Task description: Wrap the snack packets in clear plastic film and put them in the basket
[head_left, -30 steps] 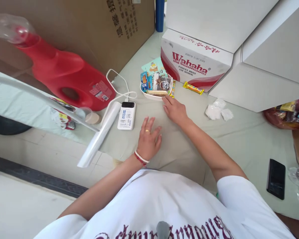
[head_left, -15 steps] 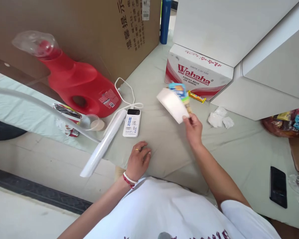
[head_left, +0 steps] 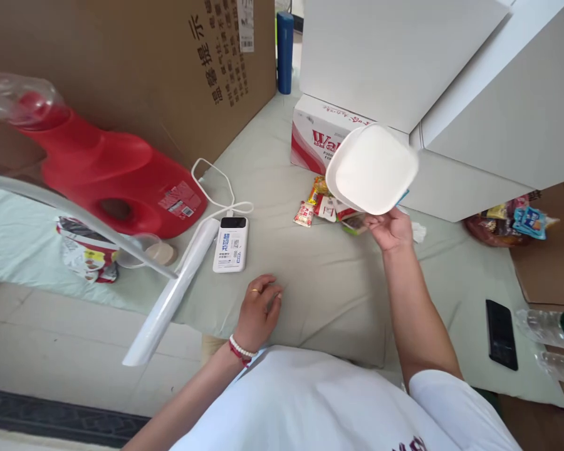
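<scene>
Bowl [head_left: 373,168]: white, rigid, light, smooth plastic by the look, tipped bottom-up at 12 o'clock of the snack packets [head_left: 331,210], right hand [head_left: 389,228] fingers clamped on its lower rim, the surest hold; left hand [head_left: 260,310] loosely curled on the cloth [head_left: 310,294].

The right hand [head_left: 389,229] is raised off the cloth, arm stretched forward and nearly straight from the white short sleeve, forearm bare. Its fingers are curled up and closed on the lower edge of the white bowl [head_left: 373,168], which is tipped so that its underside faces the camera; the hand sits just below the bowl. The left hand [head_left: 259,308] lies well down and to the left of the bowl, palm down, fingers loosely bent with the tips touching the cloth, holding nothing. A ring shows on one finger, and bead bracelets circle the wrist. The left forearm runs back toward the body, elbow bent.
</scene>
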Motion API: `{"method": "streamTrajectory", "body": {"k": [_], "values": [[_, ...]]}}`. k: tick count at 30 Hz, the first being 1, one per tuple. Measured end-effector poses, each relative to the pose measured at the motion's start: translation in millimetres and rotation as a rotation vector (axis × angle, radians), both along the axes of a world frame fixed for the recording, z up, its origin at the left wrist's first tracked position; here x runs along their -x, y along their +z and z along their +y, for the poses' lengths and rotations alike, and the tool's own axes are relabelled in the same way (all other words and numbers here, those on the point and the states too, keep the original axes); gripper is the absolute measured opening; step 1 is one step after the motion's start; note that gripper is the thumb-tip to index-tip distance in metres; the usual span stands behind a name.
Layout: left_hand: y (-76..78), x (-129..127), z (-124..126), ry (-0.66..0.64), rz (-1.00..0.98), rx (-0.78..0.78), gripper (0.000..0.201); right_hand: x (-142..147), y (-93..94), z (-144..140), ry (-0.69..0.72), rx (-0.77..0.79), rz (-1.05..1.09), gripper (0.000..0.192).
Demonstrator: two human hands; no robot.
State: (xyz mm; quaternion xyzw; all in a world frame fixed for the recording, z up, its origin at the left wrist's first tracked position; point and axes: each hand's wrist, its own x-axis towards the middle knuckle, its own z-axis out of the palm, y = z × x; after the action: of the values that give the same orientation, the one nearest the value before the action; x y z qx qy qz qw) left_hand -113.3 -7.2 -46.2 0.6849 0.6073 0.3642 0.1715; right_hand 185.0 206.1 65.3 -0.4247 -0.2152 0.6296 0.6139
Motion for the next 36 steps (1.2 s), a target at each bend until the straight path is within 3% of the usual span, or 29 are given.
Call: {"method": "streamTrajectory", "body": {"k": [4,6,8,10,13,17,20,26,29,32,36], "values": [[-6.3,11,-7,0.037,0.008,0.007,0.017,-69,23.1,-50,-0.269,-0.233,-0.354,0.018],[-7.7,14,-5,0.035,0.01,0.013,0.017,-113,23.3,-86,-0.498,-0.293,-0.714,0.019],[-8.6,15,1,0.024,0.015,0.023,0.017,-154,14.1,-121,-0.7,-0.219,-1.224,0.018],[-9.4,14,8,0.005,0.02,0.036,0.017,-188,-2.3,-148,-0.704,-0.084,-1.68,0.022],[-10.9,11,18,-0.014,0.034,0.059,0.018,-225,-32.7,-161,-0.549,0.045,-2.01,0.03],[-13.6,8,23,-0.02,0.073,0.046,0.018,-245,-67.7,-133,-0.43,0.184,-2.066,0.033],[-16.1,8,20,-0.025,0.084,0.02,0.017,-235,-85.2,-106,-0.378,0.242,-2.003,0.035],[-18.6,8,14,-0.051,0.102,-0.003,0.018,-181,-106.0,-100,-0.199,0.044,-1.932,0.04],[-18.1,8,16,-0.042,0.116,0.001,0.017,-175,-107.8,-108,-0.231,0.014,-1.921,0.041],[-17.7,7,17,-0.045,0.136,-0.009,0.017,-192,-102.6,-117,-0.285,0.103,-1.902,0.039],[-17.7,8,17,-0.054,0.142,-0.029,0.017,-220,-77.4,-125,-0.103,0.194,-1.793,0.042]]}}
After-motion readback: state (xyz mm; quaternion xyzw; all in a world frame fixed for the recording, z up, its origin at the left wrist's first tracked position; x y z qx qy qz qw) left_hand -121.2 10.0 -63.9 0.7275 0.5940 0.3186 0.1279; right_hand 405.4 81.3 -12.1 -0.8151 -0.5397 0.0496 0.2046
